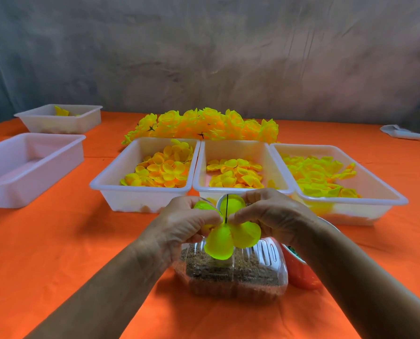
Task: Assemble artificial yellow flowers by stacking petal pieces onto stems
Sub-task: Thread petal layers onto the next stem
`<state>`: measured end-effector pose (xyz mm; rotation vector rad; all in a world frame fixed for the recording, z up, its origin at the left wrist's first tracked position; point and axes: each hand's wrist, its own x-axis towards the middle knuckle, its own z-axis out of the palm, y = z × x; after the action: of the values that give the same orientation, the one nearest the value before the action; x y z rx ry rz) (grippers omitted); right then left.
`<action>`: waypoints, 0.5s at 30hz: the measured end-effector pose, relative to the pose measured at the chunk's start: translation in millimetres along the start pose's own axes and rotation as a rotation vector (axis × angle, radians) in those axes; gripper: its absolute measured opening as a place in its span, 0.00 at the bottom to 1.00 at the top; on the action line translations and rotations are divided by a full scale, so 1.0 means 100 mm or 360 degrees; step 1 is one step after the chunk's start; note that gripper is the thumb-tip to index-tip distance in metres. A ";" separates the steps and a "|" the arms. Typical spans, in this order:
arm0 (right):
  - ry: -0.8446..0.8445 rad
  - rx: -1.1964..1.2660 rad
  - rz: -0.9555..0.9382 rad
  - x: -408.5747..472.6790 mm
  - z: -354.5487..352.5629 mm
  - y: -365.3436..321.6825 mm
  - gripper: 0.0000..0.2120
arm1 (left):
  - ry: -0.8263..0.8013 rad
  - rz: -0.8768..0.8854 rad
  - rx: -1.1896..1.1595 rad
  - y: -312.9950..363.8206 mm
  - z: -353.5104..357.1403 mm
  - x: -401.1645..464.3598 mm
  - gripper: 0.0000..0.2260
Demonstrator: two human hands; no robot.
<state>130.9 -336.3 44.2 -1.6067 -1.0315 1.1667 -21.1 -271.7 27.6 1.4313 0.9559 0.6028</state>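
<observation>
A yellow petal piece (224,238) with several rounded lobes sits on a thin dark stem (226,207) that points upward. My left hand (179,227) and my right hand (275,214) pinch the petal piece from both sides at its centre, around the stem. Three white trays hold loose yellow petals: a left tray (140,189), a middle tray (243,148) and a right tray (350,200). A heap of finished yellow flowers (204,124) lies behind them.
Under my hands stands a clear plastic container (233,277) filled with brown sand, with a red cup (299,270) beside it. Two more white trays (30,162) (59,118) stand at left on the orange tablecloth (69,241). A small white object (400,132) lies far right.
</observation>
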 end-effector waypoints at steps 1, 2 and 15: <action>-0.0004 -0.0003 -0.0011 0.00 0.00 0.01 0.07 | 0.0013 -0.0001 -0.0011 0.00 0.00 0.00 0.06; -0.0008 -0.0001 -0.0017 0.01 0.00 0.02 0.07 | 0.0026 -0.0004 -0.0022 -0.01 0.00 0.00 0.07; -0.0061 0.0100 -0.0039 0.06 -0.05 0.11 0.09 | 0.0050 0.0436 0.0153 -0.02 -0.06 -0.10 0.16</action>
<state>138.5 -334.3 32.9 -1.5243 -1.0263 1.2059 -31.7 -277.3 28.2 1.6584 0.8280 0.7914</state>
